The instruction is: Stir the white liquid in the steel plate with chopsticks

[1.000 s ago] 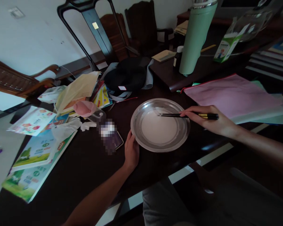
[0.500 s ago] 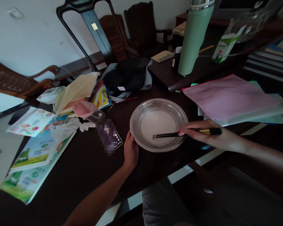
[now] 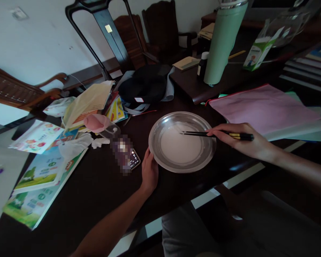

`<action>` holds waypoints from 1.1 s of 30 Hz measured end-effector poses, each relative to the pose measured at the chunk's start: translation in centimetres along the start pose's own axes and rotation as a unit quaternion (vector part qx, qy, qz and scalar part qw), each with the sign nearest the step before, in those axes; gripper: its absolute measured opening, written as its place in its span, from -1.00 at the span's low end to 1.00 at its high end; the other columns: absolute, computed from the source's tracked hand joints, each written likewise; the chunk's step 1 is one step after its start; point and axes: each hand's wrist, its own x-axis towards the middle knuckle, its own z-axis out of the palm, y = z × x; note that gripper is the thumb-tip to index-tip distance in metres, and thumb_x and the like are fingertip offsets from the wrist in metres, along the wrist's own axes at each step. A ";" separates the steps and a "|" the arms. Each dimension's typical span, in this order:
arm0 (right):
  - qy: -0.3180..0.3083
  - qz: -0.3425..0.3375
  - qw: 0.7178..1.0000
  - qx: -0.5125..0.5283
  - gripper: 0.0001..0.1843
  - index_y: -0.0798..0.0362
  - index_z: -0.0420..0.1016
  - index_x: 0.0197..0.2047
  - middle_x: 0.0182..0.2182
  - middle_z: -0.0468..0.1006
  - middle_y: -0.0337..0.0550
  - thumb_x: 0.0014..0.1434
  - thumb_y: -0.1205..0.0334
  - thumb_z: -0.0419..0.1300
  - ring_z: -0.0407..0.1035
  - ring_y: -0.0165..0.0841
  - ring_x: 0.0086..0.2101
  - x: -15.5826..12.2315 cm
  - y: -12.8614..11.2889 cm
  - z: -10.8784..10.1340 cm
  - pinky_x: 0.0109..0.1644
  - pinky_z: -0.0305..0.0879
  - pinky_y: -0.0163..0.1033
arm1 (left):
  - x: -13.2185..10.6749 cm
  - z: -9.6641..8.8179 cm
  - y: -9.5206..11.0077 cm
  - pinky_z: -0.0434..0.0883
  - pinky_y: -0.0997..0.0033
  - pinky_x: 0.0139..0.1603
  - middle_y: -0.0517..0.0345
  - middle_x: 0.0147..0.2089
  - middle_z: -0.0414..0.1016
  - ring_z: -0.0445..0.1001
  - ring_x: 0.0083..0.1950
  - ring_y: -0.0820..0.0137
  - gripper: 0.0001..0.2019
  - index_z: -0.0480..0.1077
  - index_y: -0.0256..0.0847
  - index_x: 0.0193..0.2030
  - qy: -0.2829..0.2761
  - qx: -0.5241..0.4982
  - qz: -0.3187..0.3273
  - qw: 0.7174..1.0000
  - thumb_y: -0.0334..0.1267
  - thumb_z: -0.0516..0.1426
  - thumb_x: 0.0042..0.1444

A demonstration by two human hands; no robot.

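A round metal plate [image 3: 160,157] holding a thin white liquid [image 3: 180,146] lies on the dark wooden table [image 3: 96,192] in front of me. My left hand [image 3: 149,173] rests against the plate's near-left rim, fingers curled on its edge. My right hand [image 3: 243,141] is closed on a pair of black chopsticks [image 3: 203,134] with yellow bands. Their tips lie over the liquid at the plate's upper middle.
A phone [image 3: 128,159] lies just left of the plate. Children's books [image 3: 40,175], papers and a pink object [image 3: 96,122] crowd the left side. A pink folder [image 3: 259,107] lies to the right. A tall green flask [image 3: 220,43], a small bottle [image 3: 202,65] and a carton [image 3: 258,53] stand behind.
The chopstick tips moved from the plate's near side back to its upper middle, where they were a second ago. My left hand stayed on the rim.
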 end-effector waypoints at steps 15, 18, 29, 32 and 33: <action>-0.114 -0.036 0.989 0.082 -0.64 -0.10 0.83 -0.03 -0.10 0.84 -0.09 0.41 -0.10 0.27 0.74 -0.18 -0.09 -1.6 -1.1 1.4 0.03 0.62 -0.18 | 0.3 -0.5 -0.5 0.55 0.24 0.25 0.05 0.16 0.69 0.63 0.21 0.20 -0.66 0.63 -0.06 0.08 -0.024 0.023 0.012 0.999 0.04 0.27 0.29; -0.103 -0.034 0.991 0.079 -0.63 -0.07 0.82 0.00 -0.06 0.84 -0.08 0.41 -0.09 0.27 0.73 -0.18 -0.05 -0.3 -0.6 2.5 0.06 0.61 -0.19 | 0.3 -0.5 -0.5 0.56 0.22 0.25 0.04 0.17 0.69 0.63 0.23 0.18 -0.67 0.64 -0.05 0.07 -0.024 0.029 0.013 0.999 0.03 0.26 0.29; -0.011 -0.006 1.000 -0.009 -0.63 -0.15 0.79 -0.07 -0.11 0.83 -0.15 0.40 -0.15 0.24 0.70 -0.15 -0.11 0.3 -0.3 -0.3 0.00 0.60 -0.07 | 0.3 -0.5 -0.5 0.56 0.23 0.21 0.04 0.14 0.70 0.65 0.16 0.19 -0.68 0.65 -0.07 0.05 -0.019 0.009 0.013 1.000 0.01 0.29 0.26; 0.010 0.033 0.998 -0.047 -0.56 -0.09 0.81 -0.09 -0.16 0.83 -0.10 0.35 -0.21 0.24 0.69 -0.13 -0.18 -1.1 -0.9 -2.0 -0.08 0.58 -0.04 | 0.3 -0.5 -0.5 0.55 0.26 0.21 0.05 0.14 0.70 0.64 0.15 0.20 -0.69 0.65 -0.08 0.04 -0.014 0.000 0.009 1.000 0.00 0.30 0.24; 0.013 0.048 0.997 -0.054 -0.53 -0.09 0.82 -0.08 -0.15 0.83 -0.09 0.33 -0.25 0.24 0.69 -0.10 -0.17 -1.5 -1.0 -2.5 -0.07 0.59 -0.02 | 0.3 -0.5 -0.6 0.55 0.26 0.21 0.05 0.14 0.69 0.64 0.16 0.20 -0.68 0.65 -0.08 0.03 -0.011 -0.002 0.007 1.000 0.00 0.31 0.23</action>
